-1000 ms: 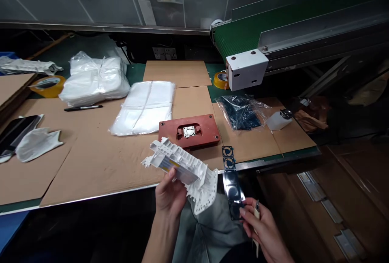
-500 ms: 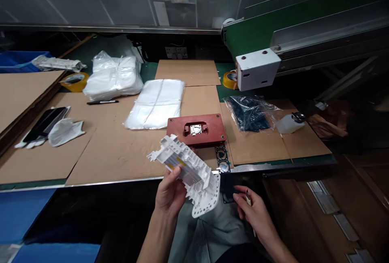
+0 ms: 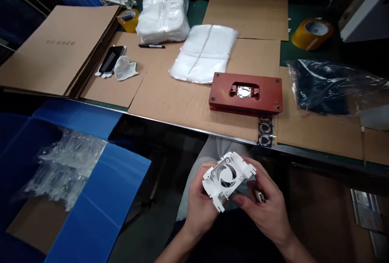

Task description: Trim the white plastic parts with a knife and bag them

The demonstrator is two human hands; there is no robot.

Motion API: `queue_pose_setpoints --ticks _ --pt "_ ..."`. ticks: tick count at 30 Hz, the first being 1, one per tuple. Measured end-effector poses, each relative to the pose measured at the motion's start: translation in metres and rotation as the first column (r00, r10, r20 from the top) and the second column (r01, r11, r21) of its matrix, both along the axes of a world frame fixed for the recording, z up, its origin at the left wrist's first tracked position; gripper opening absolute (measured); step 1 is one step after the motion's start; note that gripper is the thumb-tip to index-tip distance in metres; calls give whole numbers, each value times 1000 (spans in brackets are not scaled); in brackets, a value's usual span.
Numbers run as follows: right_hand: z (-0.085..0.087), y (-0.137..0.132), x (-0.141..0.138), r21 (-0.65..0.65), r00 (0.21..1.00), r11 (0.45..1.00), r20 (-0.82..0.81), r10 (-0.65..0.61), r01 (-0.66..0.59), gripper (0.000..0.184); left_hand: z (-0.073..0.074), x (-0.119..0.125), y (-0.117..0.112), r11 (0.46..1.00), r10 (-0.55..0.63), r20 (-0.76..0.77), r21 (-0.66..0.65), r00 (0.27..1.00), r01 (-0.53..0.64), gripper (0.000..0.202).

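A white moulded plastic part (image 3: 225,177) is held over my lap, its end turned up to show a round opening with curved vanes, like a fan grille. My left hand (image 3: 202,198) wraps round its left side. On the right side, the fingers of my right hand (image 3: 267,204) are closed against the part. A thin pale tool (image 3: 260,196) is tucked in that same hand, with only its end showing. Just beyond, a strip of dark fan-shaped cut-outs (image 3: 265,132) hangs at the bench edge beside a red block fixture (image 3: 246,93) with a metal piece in its recess.
White plastic bags (image 3: 203,54) lie stacked on the cardboard-covered bench. A phone (image 3: 112,59), a pen (image 3: 151,46) and tape rolls (image 3: 313,34) are around them. Dark sheets in clear film (image 3: 322,88) lie right. At lower left stands a blue box (image 3: 100,202) with clear-wrapped pieces.
The white part has turned so its vaned end faces up. My right hand has come in from the right to meet it. The view has swung left and down.
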State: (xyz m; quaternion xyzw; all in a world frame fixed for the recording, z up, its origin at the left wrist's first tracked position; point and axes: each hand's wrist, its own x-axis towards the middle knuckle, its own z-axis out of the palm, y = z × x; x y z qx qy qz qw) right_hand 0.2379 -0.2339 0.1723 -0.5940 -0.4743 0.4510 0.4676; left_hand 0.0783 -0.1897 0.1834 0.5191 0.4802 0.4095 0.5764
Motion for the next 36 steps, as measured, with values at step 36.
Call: queue_pose_setpoints --ticks 36 --pt "27 1 28 275 876 903 446 185 -331 31 -6 -12 -12 995 22 -131 -94 991 -35 28"
